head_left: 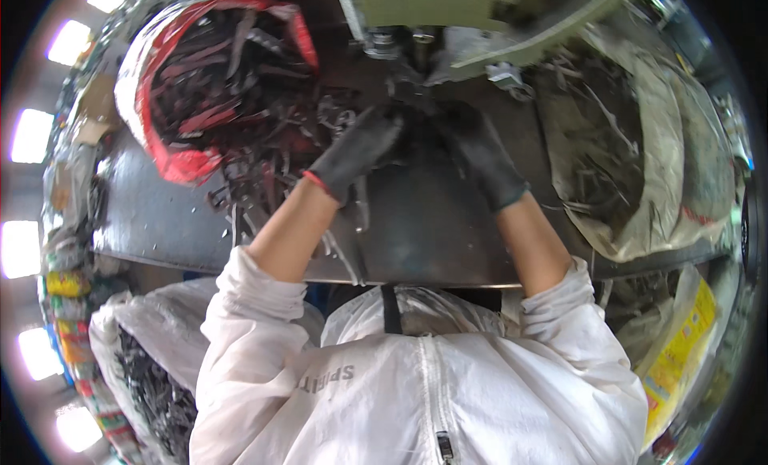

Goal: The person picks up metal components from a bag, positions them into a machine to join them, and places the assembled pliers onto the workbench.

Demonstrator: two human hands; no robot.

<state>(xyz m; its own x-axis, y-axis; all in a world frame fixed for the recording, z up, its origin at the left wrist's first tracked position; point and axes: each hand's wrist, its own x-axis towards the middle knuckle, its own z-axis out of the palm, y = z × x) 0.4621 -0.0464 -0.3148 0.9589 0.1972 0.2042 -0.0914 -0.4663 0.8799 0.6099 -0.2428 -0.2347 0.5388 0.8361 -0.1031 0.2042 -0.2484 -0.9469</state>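
My left hand point(362, 150), in a dark grey work glove with a red cuff edge, reaches to the front of the machine at the top middle. Beside it, my right hand point(482, 154) wears a matching dark glove. Both sets of fingers are bent inward close together over a dark piece point(410, 91), which blends into the shadow, so its kind cannot be made out. Dark and grey strips point(260, 177) lie loose beside my left hand, spilling from a red and white sack point(178, 162) packed with similar strips.
The pale green machine point(432, 7) overhangs the metal table point(416, 233). To the right, a beige sack point(676, 157) lies open with thin strips inside. Below the table's edge, a whitish bag point(120, 321) of dark scraps is at left and a yellow-printed bag point(680, 357) at right.
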